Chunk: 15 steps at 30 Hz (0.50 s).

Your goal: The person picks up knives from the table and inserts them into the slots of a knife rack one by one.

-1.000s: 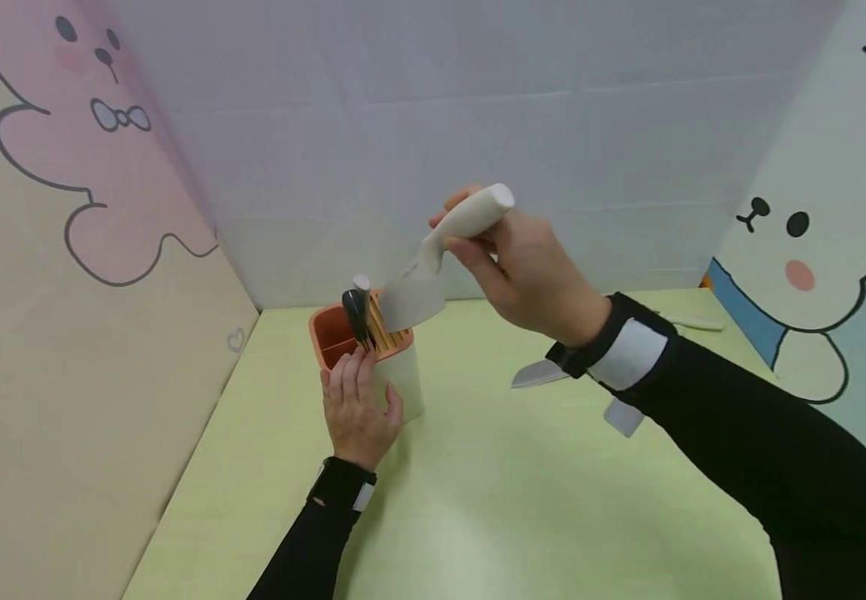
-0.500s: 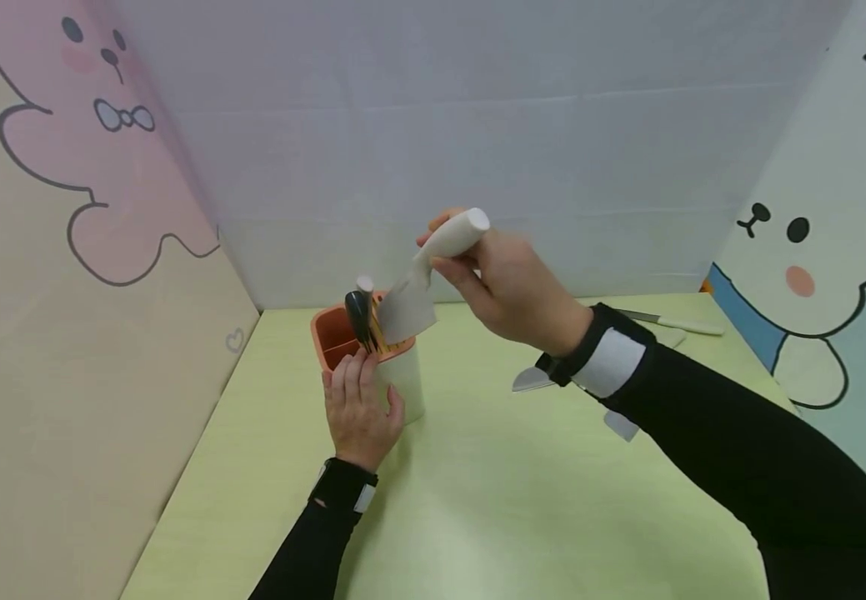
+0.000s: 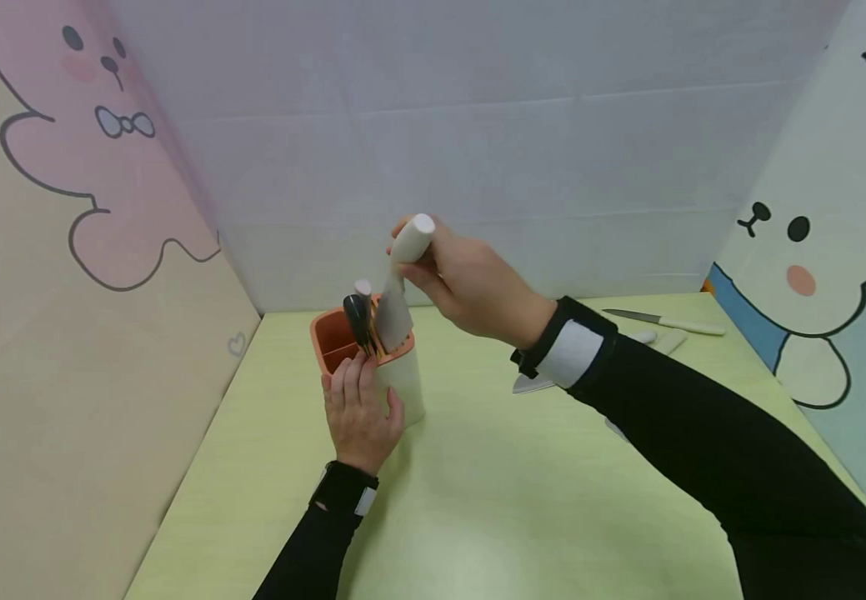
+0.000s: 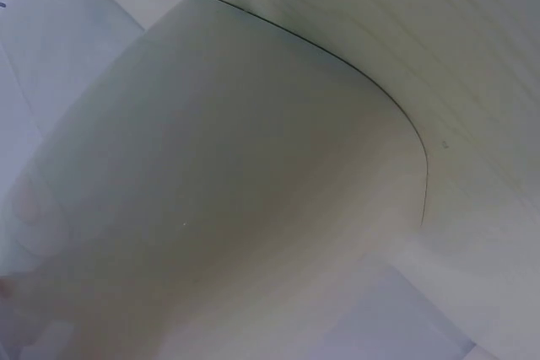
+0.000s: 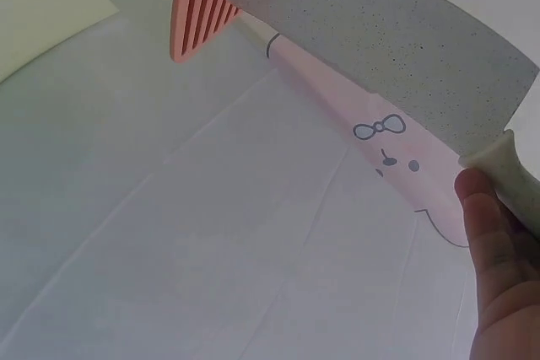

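My right hand (image 3: 470,287) grips the pale handle of a cleaver (image 3: 393,321) above the knife holder (image 3: 406,387). The blade points down, its lower end at the orange slotted top; whether it has entered a slot I cannot tell. In the right wrist view the speckled grey blade (image 5: 388,48) meets the orange slats (image 5: 202,6), and fingers (image 5: 485,217) hold the handle. My left hand (image 3: 361,417) rests against the holder's front, fingertips at the rim and thumb apart. The holder's pale wall (image 4: 211,141) fills much of the left wrist view.
A black-handled item (image 3: 356,317) and a white handle (image 3: 362,288) stand in the holder. On the table's right lies a slim knife (image 3: 691,327), with more pale handles (image 3: 671,342) and a blade tip (image 3: 530,384) partly behind my right forearm. Printed walls enclose the table.
My right hand has moved left and slightly down with the cleaver, whose blade has turned more upright over the slots. My left hand stays on the holder.
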Tool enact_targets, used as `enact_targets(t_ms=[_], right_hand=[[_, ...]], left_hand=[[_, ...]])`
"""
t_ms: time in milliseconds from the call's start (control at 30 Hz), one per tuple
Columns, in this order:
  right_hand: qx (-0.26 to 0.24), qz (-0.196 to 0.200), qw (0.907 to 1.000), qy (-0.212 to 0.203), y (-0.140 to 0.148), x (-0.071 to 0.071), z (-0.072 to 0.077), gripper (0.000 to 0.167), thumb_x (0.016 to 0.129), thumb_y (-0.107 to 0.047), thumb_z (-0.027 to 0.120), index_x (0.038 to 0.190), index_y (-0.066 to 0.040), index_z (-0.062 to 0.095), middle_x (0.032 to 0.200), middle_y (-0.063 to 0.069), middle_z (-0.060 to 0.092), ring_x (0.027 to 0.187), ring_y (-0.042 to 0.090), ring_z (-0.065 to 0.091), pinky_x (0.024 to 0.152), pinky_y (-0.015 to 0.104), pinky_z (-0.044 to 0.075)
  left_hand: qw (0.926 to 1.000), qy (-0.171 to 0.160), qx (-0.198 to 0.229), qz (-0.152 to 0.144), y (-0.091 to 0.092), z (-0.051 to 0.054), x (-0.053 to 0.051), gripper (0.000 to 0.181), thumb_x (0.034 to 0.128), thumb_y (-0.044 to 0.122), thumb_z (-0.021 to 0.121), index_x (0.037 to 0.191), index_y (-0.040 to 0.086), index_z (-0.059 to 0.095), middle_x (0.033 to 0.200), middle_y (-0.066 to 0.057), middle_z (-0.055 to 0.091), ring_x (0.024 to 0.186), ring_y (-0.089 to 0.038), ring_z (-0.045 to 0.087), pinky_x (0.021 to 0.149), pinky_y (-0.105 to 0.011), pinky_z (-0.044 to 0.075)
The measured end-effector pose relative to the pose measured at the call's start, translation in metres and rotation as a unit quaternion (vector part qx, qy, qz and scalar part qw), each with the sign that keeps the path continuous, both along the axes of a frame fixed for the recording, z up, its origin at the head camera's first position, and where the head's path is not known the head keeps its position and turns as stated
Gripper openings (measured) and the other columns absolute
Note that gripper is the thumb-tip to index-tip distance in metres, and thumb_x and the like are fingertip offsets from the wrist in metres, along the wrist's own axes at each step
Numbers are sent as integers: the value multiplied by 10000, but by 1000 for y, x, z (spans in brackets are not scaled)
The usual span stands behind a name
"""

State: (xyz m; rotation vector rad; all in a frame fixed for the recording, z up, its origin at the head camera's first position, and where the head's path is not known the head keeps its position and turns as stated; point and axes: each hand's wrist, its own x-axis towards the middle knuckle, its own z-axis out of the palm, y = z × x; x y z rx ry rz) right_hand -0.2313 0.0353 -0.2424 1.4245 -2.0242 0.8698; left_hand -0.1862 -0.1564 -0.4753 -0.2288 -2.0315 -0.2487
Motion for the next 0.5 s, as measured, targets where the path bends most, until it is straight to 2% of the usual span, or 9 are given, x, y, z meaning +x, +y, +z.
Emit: enact_targets(t_ms=[167,267,500], right_hand=[[108,-56,9998,-187,-12,-7,-1,316,948,-117,582,1192,52,471,1044,111,625,868,150,639,784,258,513],[228,-132,9992,-316,-19,-12,-5,325,950,-130,580,1201,47,474,990,101,638,888,169,659,793,268,521],[434,-245,9968,-627,-30,-17,-15,300,951,-141,580,1185,19,479,979,91,650,903,183,663,798,282,524]], left_hand=[[10000,-40,9,16,-2,0,1,509,793,201,560,1240,-35,509,1310,-195,505,1174,-371,436,1016,-564,301],[10000,-44,8,10,-3,0,1,515,794,204,560,1248,-32,506,1315,-192,502,1177,-369,436,1036,-553,286],[10000,-40,-7,47,-4,0,1,527,791,213,569,1256,-27,504,1312,-189,503,1181,-362,437,1070,-542,257]])
